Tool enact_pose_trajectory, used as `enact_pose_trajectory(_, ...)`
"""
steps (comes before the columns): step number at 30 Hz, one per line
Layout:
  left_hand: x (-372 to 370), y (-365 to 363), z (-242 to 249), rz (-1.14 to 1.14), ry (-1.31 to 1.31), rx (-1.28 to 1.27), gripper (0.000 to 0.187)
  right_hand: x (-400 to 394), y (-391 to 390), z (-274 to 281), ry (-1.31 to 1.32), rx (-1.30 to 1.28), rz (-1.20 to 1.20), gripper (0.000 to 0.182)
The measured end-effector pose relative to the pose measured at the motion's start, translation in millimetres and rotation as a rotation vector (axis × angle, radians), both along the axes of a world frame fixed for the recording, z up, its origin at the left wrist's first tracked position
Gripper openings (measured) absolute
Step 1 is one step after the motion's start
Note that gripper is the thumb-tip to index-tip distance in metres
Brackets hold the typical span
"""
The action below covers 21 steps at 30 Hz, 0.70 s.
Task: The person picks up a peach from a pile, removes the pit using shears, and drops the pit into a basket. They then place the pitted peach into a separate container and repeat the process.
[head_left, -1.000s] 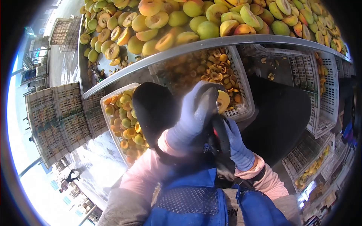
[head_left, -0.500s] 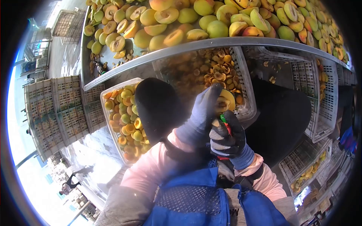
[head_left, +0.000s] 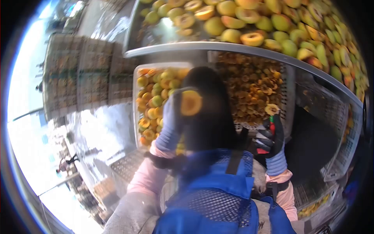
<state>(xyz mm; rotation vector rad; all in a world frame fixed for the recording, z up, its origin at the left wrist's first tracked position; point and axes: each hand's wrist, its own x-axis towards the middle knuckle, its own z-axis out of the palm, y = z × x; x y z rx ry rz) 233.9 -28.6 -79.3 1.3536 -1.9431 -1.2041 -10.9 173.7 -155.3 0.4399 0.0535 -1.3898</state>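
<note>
My left hand [head_left: 171, 117], in a pale blue glove, holds up a pitted yellow peach half [head_left: 191, 102], cut face toward me, at the right edge of the white crate [head_left: 135, 97] of peach halves. In a dark grey glove, my right hand [head_left: 268, 137] is closed on a small tool with a red and green handle [head_left: 272, 125]. A brownish scrap [head_left: 272, 109] sits at the tool's tip, over the near edge of the crate of pits and scraps [head_left: 253, 84]. My dark-clad knee [head_left: 212, 124] lies between the two hands.
A metal table rim [head_left: 218, 47] runs across the top, with whole and halved peaches [head_left: 249, 23] heaped on it. Stacked crates [head_left: 78, 70] stand at the left on a wet floor. Another white crate [head_left: 343, 152] sits at the right. My blue apron [head_left: 218, 195] fills the bottom.
My hands have separated. The left carried the peach half leftward toward the crate of halves, while the right moved right with the tool toward the scrap crate. The view swung left.
</note>
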Motion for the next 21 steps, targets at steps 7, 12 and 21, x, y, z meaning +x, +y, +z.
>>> enact_pose_trajectory(7, 228.0, 72.7, -91.0, 0.717, -0.318, 0.198, 0.04, -0.2, 1.2, -24.9, 0.116, 0.276, 0.166, 0.044)
enact_pose_trajectory(12, 191.9, 177.2, -107.7, 0.356, -0.794, 0.0, 0.06, 6.5, -5.4, -31.2, 0.178, 0.344, 0.198, 0.042)
enact_pose_trajectory(21, 217.5, 127.9, -83.8, 0.27, -0.82, 0.137, 0.046, 9.5, -12.3, -23.9, 0.406, 0.525, 0.242, 0.035)
